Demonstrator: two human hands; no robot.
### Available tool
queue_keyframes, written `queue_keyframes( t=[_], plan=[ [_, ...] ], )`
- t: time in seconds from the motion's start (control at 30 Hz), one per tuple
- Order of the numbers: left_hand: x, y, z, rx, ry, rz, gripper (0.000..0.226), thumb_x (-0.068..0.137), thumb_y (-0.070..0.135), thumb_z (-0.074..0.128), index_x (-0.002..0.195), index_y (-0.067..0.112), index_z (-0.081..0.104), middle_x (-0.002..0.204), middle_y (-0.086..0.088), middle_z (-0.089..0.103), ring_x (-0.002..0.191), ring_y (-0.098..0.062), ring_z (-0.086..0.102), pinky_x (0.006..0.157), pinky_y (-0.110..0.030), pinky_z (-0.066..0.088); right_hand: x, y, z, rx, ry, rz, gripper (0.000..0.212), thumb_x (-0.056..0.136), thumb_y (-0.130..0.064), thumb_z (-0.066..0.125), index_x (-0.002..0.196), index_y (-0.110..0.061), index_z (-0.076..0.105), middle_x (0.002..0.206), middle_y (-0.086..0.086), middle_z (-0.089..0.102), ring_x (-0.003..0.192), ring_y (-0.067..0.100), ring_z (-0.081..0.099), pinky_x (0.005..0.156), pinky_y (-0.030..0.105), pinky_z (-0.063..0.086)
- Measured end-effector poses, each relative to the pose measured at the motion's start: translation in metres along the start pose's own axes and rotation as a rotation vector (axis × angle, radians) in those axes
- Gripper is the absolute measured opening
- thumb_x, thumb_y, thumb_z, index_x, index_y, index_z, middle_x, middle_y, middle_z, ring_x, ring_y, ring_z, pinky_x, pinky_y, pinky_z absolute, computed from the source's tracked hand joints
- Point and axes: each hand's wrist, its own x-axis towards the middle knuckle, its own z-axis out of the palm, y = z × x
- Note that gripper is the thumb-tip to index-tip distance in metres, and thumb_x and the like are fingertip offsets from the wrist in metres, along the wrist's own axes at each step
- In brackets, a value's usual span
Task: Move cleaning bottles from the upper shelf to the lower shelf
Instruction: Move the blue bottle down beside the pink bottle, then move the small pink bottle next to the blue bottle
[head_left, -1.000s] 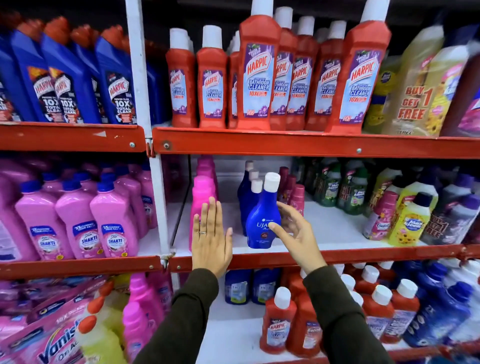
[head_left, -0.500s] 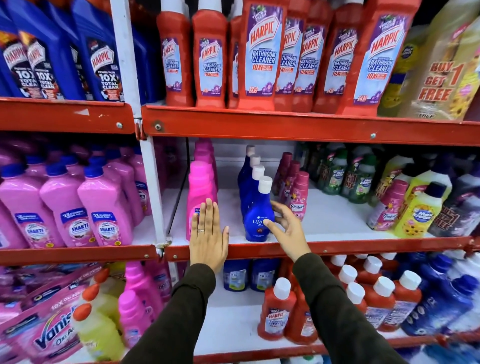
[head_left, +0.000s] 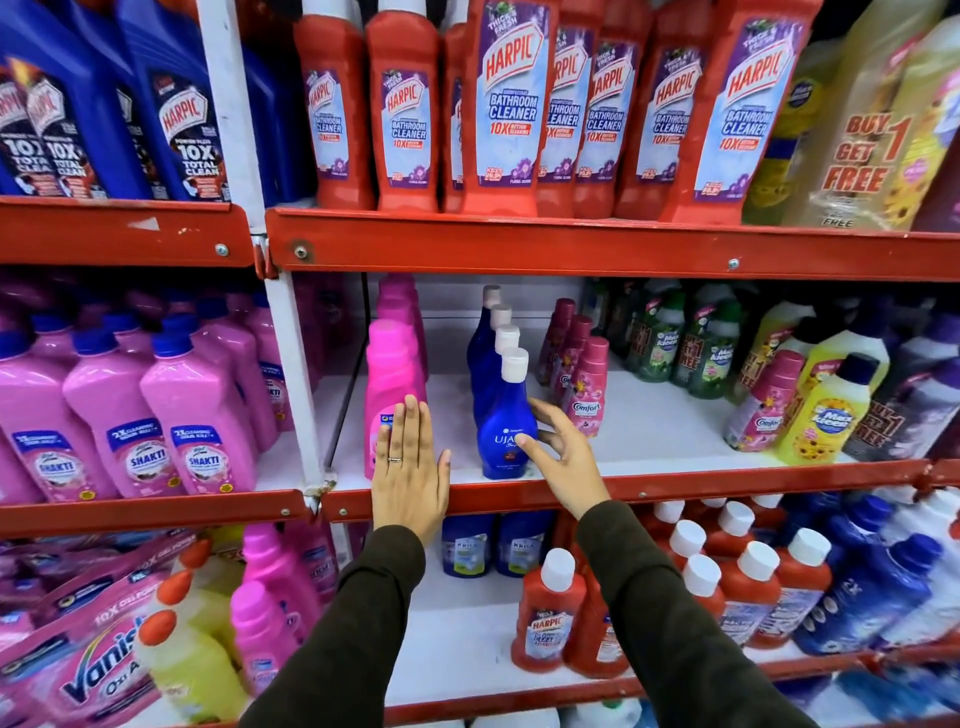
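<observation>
A row of dark blue bottles with white caps stands on the middle shelf (head_left: 649, 483). The front blue bottle (head_left: 501, 415) is upright near the shelf's red edge. My right hand (head_left: 563, 457) is beside it, fingers spread, with the thumb tip on its label and the fingers at its right side, not closed around it. My left hand (head_left: 410, 470) is flat and open, palm forward, in front of a pink bottle (head_left: 389, 374) at the shelf edge. Red Harpic bathroom cleaner bottles (head_left: 506, 109) fill the upper shelf (head_left: 571, 244).
Small pink Comfort bottles (head_left: 587, 395) stand just right of the blue row, with green and yellow bottles (head_left: 826, 415) further right. The shelf below (head_left: 457, 654) holds red Harpic bottles (head_left: 545, 618) and blue jars (head_left: 467, 545). A white upright post (head_left: 291, 364) divides the bays; pink Shakti bottles (head_left: 197, 415) fill the left bay.
My view has tilted down and moved closer to the shelves. My right thumb has come onto the front blue bottle. My left hand stays flat at the shelf edge.
</observation>
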Motion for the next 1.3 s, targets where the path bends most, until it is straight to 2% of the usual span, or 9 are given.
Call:
queue_keyframes(
  t=[0.13, 0.2, 0.3, 0.4, 0.57, 0.7, 0.83, 1.0, 1.3],
  plan=[
    [-0.001, 0.005, -0.005, 0.013, -0.013, -0.016, 0.075, 0.101, 0.034, 0.028, 0.157, 0.001, -0.008, 0.166, -0.015, -0.023, 0.155, -0.025, -0.017, 0.127, -0.038, -0.010, -0.006, -0.001, -0.005, -0.010, 0.028, 0.016, 0.046, 0.092, -0.019, 0.068, 0.134, -0.029, 0.054, 0.136, -0.007, 0.060, 0.123, 0.006, 0.058, 0.091, 0.017, 0.051],
    [-0.003, 0.015, -0.010, -0.003, -0.009, -0.022, 0.075, 0.101, 0.034, 0.029, 0.157, 0.002, -0.009, 0.165, -0.014, -0.024, 0.155, -0.024, -0.018, 0.127, -0.039, -0.009, -0.011, -0.001, -0.016, -0.013, 0.113, 0.017, 0.044, 0.090, -0.020, 0.071, 0.130, -0.031, 0.056, 0.134, -0.005, 0.061, 0.121, 0.006, 0.058, 0.090, 0.016, 0.051],
    [-0.002, 0.044, -0.016, -0.033, 0.011, 0.037, 0.077, 0.100, 0.034, 0.029, 0.157, 0.002, -0.011, 0.165, -0.014, -0.025, 0.155, -0.024, -0.019, 0.127, -0.039, -0.008, -0.015, 0.000, -0.048, -0.019, 0.303, 0.006, 0.044, 0.089, -0.018, 0.072, 0.129, -0.026, 0.057, 0.130, -0.006, 0.062, 0.118, 0.008, 0.059, 0.097, 0.027, 0.051],
    [0.003, 0.074, -0.014, -0.053, 0.014, 0.077, 0.078, 0.099, 0.033, 0.030, 0.156, 0.002, -0.012, 0.165, -0.013, -0.027, 0.154, -0.023, -0.021, 0.126, -0.040, -0.008, -0.016, -0.001, -0.088, -0.093, 0.426, -0.018, 0.046, 0.089, -0.015, 0.070, 0.132, -0.020, 0.055, 0.136, -0.004, 0.058, 0.124, 0.015, 0.054, 0.104, 0.035, 0.047],
    [-0.003, 0.098, 0.000, -0.049, -0.035, 0.036, 0.080, 0.098, 0.031, 0.031, 0.155, 0.002, -0.017, 0.163, -0.012, -0.032, 0.153, -0.023, -0.025, 0.125, -0.041, -0.006, -0.014, -0.003, -0.153, -0.336, 0.598, -0.072, 0.052, 0.089, -0.019, 0.071, 0.136, -0.014, 0.049, 0.138, 0.006, 0.047, 0.129, 0.021, 0.046, 0.110, 0.037, 0.038],
    [-0.003, 0.101, 0.004, -0.080, -0.047, -0.005, 0.074, 0.099, 0.031, 0.029, 0.156, -0.001, -0.006, 0.165, -0.011, -0.028, 0.155, -0.022, -0.020, 0.126, -0.041, -0.005, -0.002, 0.000, -0.198, -0.421, 0.771, 0.015, 0.067, 0.086, -0.018, 0.074, 0.143, -0.007, 0.041, 0.148, 0.019, 0.034, 0.139, 0.031, 0.033, 0.118, 0.043, 0.028],
    [-0.004, 0.101, 0.006, -0.085, -0.070, -0.023, 0.070, 0.099, 0.030, 0.028, 0.154, -0.005, 0.002, 0.166, -0.010, -0.026, 0.155, -0.021, -0.018, 0.126, -0.040, -0.004, 0.014, 0.008, -0.229, -0.463, 0.811, 0.176, 0.080, 0.086, -0.019, 0.075, 0.149, -0.001, 0.030, 0.153, 0.023, 0.028, 0.140, 0.040, 0.030, 0.119, 0.050, 0.026],
    [-0.004, 0.101, 0.009, -0.057, -0.067, -0.021, 0.069, 0.100, 0.029, 0.029, 0.154, -0.005, 0.004, 0.167, -0.009, -0.022, 0.156, -0.021, -0.015, 0.127, -0.040, -0.005, 0.032, 0.017, -0.248, -0.526, 0.789, 0.282, 0.080, 0.085, -0.021, 0.074, 0.149, -0.002, 0.030, 0.144, 0.025, 0.039, 0.133, 0.043, 0.039, 0.116, 0.054, 0.029],
    [-0.004, 0.100, 0.010, -0.060, -0.054, -0.027, 0.069, 0.100, 0.029, 0.028, 0.155, -0.003, 0.003, 0.168, -0.008, -0.019, 0.156, -0.020, -0.013, 0.128, -0.038, -0.006, 0.044, 0.012, -0.244, -0.662, 0.871, 0.388, 0.056, 0.089, -0.021, 0.069, 0.132, 0.002, 0.042, 0.136, 0.025, 0.045, 0.125, 0.043, 0.047, 0.107, 0.054, 0.040]
  ],
)
